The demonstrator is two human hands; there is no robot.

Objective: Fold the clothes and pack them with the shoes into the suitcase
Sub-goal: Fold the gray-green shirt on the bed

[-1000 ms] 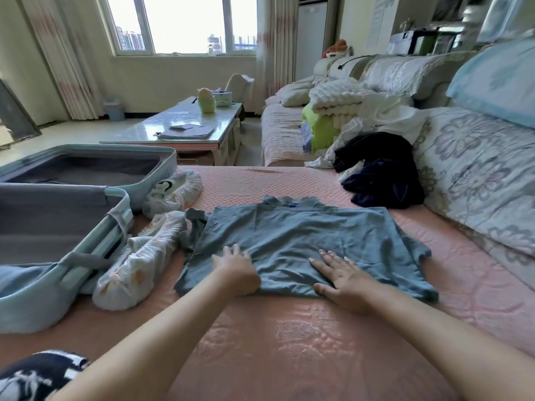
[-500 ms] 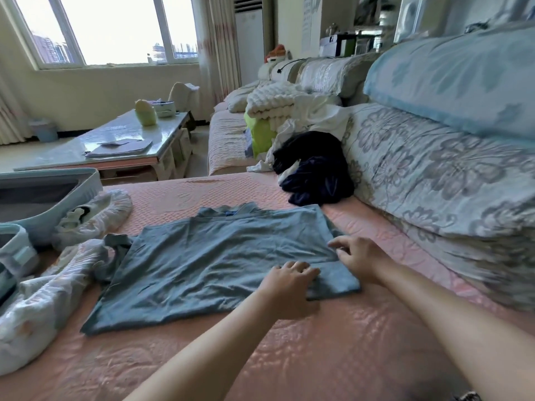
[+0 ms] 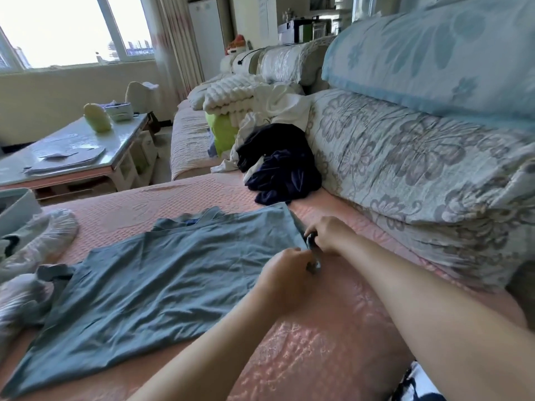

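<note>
A grey-blue T-shirt [image 3: 162, 279] lies spread flat on the pink sofa cover [image 3: 318, 328]. My left hand [image 3: 285, 273] pinches its right edge near the sleeve, and my right hand [image 3: 328, 234] grips the same edge a little farther back. The edge is lifted slightly between the two hands. Shoes in clear plastic covers [image 3: 43, 241] lie at the left beside the shirt. A corner of the light blue suitcase [image 3: 17, 206] shows at the left edge. A heap of dark navy clothes [image 3: 280, 169] sits behind the shirt against the cushions.
Flowered back cushions [image 3: 405, 169] rise close on the right. White folded blankets [image 3: 234, 94] and a green bag [image 3: 223, 131] lie farther along the sofa. A coffee table [image 3: 75, 151] with papers stands beyond the sofa's left edge.
Both hands left the shirt's lower middle and went to its right edge, which they now pinch and lift. The view swung right, so the suitcase is nearly out of frame.
</note>
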